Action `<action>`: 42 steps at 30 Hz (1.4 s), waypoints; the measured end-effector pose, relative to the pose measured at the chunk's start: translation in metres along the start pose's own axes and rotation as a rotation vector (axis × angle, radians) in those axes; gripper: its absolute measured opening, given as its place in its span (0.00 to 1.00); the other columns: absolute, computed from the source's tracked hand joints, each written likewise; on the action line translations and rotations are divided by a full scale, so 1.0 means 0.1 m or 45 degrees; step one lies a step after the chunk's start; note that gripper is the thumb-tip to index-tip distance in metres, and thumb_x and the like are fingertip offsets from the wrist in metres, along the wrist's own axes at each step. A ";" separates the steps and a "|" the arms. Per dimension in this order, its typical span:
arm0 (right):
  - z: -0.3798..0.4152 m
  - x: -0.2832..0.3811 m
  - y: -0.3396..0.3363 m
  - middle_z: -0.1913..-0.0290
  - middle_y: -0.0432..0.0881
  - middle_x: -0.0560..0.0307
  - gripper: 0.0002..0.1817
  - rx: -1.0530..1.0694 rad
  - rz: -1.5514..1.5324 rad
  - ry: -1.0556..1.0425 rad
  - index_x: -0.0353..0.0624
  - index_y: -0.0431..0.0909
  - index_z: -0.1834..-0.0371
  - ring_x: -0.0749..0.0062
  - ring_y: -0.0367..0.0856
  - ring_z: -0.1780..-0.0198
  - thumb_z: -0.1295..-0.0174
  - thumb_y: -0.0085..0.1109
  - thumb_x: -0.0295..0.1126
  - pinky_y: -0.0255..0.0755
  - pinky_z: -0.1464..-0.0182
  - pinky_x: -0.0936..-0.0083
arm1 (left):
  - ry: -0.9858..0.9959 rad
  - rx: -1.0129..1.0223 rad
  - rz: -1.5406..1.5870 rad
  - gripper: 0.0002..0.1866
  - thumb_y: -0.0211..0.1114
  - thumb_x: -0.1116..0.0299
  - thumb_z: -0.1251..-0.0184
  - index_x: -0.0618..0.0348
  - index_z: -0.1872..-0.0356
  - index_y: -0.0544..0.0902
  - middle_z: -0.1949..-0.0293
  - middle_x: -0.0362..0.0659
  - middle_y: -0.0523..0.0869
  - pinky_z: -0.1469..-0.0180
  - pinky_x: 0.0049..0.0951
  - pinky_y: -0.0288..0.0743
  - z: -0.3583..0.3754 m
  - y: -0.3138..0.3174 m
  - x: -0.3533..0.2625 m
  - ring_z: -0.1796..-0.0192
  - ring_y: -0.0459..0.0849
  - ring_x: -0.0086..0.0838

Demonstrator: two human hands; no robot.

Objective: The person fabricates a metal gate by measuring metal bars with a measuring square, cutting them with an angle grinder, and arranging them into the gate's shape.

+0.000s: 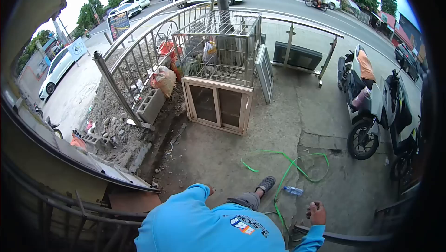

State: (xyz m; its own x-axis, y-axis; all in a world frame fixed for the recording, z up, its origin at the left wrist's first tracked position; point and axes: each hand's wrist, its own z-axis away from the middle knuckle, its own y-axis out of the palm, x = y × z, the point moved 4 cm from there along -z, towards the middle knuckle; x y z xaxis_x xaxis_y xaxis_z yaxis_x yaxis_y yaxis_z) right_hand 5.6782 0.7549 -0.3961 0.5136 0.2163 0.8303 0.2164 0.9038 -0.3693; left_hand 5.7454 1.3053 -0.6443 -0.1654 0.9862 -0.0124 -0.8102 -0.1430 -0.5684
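My right hand hangs low over the concrete at the right of my body. Its fingers are loosely curled and apart, with nothing visible in them. A crumpled clear plastic bottle with blue on it lies on the ground nearby. Long green strapping trails in loops across the floor, one end running down toward my right side. Only a small part of my left hand shows past the blue sleeve; its fingers are mostly hidden. One foot in a dark clog is on the concrete between the hands.
A sliding-window frame leans against a metal cage ahead. Metal railings, a concrete block and a gravel pile stand left. Parked motorcycles line the right. Vehicles are on the road beyond.
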 end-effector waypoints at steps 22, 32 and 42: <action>-1.93 -4.37 -3.64 0.40 0.75 0.53 0.25 -0.251 0.518 1.314 0.48 0.76 0.43 0.54 0.73 0.40 0.34 0.40 0.49 0.66 0.38 0.62 | 0.556 0.038 -0.324 0.32 0.47 0.37 0.33 0.63 0.64 0.76 0.79 0.50 0.81 0.79 0.37 0.74 -0.79 -2.63 -7.34 0.82 0.80 0.37; -2.35 -4.22 -5.26 0.65 0.84 0.47 0.23 -1.026 0.121 0.996 0.42 0.80 0.61 0.58 0.83 0.63 0.42 0.55 0.52 0.74 0.52 0.62 | 0.838 -0.233 -0.547 0.31 0.54 0.42 0.35 0.68 0.61 0.81 0.74 0.55 0.85 0.72 0.41 0.78 -0.67 -2.45 -9.06 0.77 0.84 0.42; -0.61 -4.42 -5.99 0.72 0.82 0.51 0.17 -1.285 -0.980 1.189 0.36 0.75 0.55 0.66 0.80 0.79 0.36 0.55 0.40 0.75 0.79 0.67 | 1.262 -0.117 -1.142 0.40 0.40 0.33 0.34 0.68 0.57 0.81 0.69 0.56 0.85 0.57 0.44 0.74 0.52 -0.24 -13.24 0.67 0.86 0.45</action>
State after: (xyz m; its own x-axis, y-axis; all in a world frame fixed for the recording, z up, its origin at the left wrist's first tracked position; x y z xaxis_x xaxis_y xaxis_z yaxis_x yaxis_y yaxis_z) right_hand 5.3724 0.0948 -0.5675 0.2520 -0.8010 0.5430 0.9035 -0.0062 -0.4285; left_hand 5.9545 -0.0016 -0.5720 0.9063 0.3853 -0.1736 -0.3763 0.5489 -0.7464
